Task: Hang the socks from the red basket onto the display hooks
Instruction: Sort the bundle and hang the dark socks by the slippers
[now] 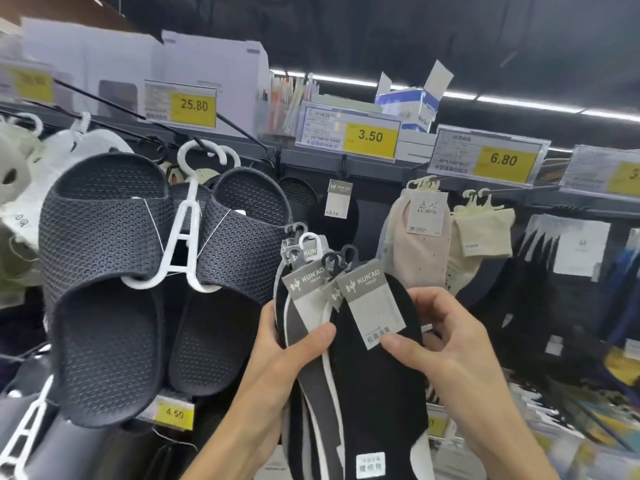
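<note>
Two hands (277,368), two front slippers (104,237), about four sock packs (377,382)

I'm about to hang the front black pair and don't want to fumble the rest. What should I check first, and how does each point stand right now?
1. Left hand grips the sock stack: ok.
2. Right hand pinches the front black pair, thumb on its label: ok.
3. Front pair's hanger hook free of the neighbouring hooks: cannot tell, they overlap.
4. Matching place found: ok, a hanging KUN'AO pair is below the 3.50 price tag.
5. Room left on that peg: cannot tell, the tag hides it.
6. Black slippers out of the way: ok, they hang off to the left.
</note>
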Tool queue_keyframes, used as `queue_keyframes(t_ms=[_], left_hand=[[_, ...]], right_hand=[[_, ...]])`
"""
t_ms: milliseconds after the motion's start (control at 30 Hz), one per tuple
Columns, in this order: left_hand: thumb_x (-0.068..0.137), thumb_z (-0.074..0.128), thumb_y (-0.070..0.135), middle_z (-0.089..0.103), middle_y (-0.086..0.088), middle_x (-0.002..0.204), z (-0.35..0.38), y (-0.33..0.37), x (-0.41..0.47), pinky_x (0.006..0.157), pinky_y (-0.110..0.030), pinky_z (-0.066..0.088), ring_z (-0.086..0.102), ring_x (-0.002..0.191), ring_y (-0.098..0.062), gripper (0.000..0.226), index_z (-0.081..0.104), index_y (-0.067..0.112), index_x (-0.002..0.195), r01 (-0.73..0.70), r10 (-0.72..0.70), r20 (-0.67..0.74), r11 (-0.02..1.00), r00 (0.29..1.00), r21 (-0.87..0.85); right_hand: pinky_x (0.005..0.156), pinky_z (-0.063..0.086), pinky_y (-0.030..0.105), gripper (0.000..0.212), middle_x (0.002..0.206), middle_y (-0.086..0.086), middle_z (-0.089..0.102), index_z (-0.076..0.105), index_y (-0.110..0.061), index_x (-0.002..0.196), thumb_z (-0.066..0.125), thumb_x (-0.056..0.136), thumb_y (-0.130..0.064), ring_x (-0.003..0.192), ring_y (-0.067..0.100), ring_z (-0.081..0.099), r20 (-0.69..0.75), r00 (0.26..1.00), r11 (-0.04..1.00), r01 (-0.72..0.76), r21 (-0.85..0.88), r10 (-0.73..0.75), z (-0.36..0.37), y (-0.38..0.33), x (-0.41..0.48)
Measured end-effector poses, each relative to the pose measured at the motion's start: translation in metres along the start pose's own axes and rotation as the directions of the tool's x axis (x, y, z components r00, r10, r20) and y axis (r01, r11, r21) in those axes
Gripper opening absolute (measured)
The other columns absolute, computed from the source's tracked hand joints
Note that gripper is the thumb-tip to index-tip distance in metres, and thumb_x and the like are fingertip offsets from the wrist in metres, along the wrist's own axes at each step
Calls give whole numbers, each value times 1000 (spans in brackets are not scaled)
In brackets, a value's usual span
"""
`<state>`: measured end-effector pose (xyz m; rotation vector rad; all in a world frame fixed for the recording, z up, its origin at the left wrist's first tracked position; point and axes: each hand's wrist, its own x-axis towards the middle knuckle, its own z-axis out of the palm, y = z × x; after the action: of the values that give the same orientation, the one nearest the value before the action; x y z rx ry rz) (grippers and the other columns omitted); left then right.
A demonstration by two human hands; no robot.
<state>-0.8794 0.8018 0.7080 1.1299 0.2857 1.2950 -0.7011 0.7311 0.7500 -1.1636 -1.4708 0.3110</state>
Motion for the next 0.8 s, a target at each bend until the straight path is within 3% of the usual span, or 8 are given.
queue_keyframes(t_ms=[133, 267, 367, 467, 567, 667, 733, 800], left_hand=[[55, 89, 29, 76, -4, 113, -6, -1, -4, 72, -22, 60, 74, 101, -20, 77, 57, 28, 125, -36, 36, 10, 999, 999, 5], [51, 88, 31, 76, -4, 110, -14, -1, -4, 72, -24, 60, 74, 100, -23, 70, 63, 31, 116, -113, 116, -71, 993, 991, 36], [50, 86, 32, 76, -3, 107, -24, 2, -6, 70, -24, 59, 74, 97, -22, 66, 64, 32, 112, -224, 239, -138, 967, 961, 120], [53, 85, 34, 76, -3, 106, -32, 11, -9, 72, -31, 59, 74, 96, -22, 60, 64, 35, 109, -286, 318, -142, 935, 937, 210], [54, 84, 36, 76, 0, 103, -37, 21, -10, 73, -34, 58, 75, 94, -22, 56, 62, 38, 106, -302, 345, -125, 914, 930, 271], [55, 84, 35, 76, -3, 106, -38, 24, -12, 70, -31, 60, 75, 96, -23, 59, 63, 35, 110, -286, 320, -109, 925, 941, 250], [55, 84, 33, 75, -5, 111, -37, 23, -13, 71, -31, 60, 74, 98, -26, 66, 62, 31, 118, -252, 277, -98, 944, 956, 213], [55, 84, 32, 75, -6, 112, -35, 19, -14, 72, -33, 61, 74, 99, -28, 69, 62, 29, 120, -220, 242, -93, 955, 966, 196]], right_hand=[[72, 58, 25, 30, 96, -6, 76, 69, -34, 91, 79, 78, -10, 91, 11, 72, 6, 1000, 1000, 2, 23, -2, -3, -1, 5], [70, 61, 32, 22, 101, 12, 76, 70, -21, 96, 75, 75, -15, 91, 28, 74, 35, 997, 953, -72, 294, 64, -12, 0, 14], [69, 62, 34, 29, 102, 14, 76, 63, -11, 109, 67, 81, -7, 91, 28, 74, -82, 989, 905, -78, 417, 123, -16, 4, 31], [69, 62, 33, 27, 101, 3, 77, 62, -22, 110, 59, 92, -2, 88, 19, 75, -242, 961, 933, -40, 359, 134, -14, 5, 56], [85, 60, 43, 30, 107, -4, 74, 61, -34, 112, 60, 94, -10, 95, 15, 73, -319, 942, 975, -32, 221, 103, -10, 9, 87], [94, 55, 45, 35, 118, -5, 69, 57, -31, 126, 58, 95, -15, 106, 14, 67, -353, 934, 995, -21, 97, 54, 2, 12, 120], [97, 52, 40, 38, 124, -9, 64, 52, -31, 131, 56, 95, -18, 114, 11, 61, -371, 927, 997, -20, 70, 45, 11, 15, 140], [90, 48, 24, 36, 110, -22, 60, 50, -31, 129, 55, 96, -17, 101, -5, 57, -393, 919, 1000, 2, 31, 10, 20, 16, 158]])
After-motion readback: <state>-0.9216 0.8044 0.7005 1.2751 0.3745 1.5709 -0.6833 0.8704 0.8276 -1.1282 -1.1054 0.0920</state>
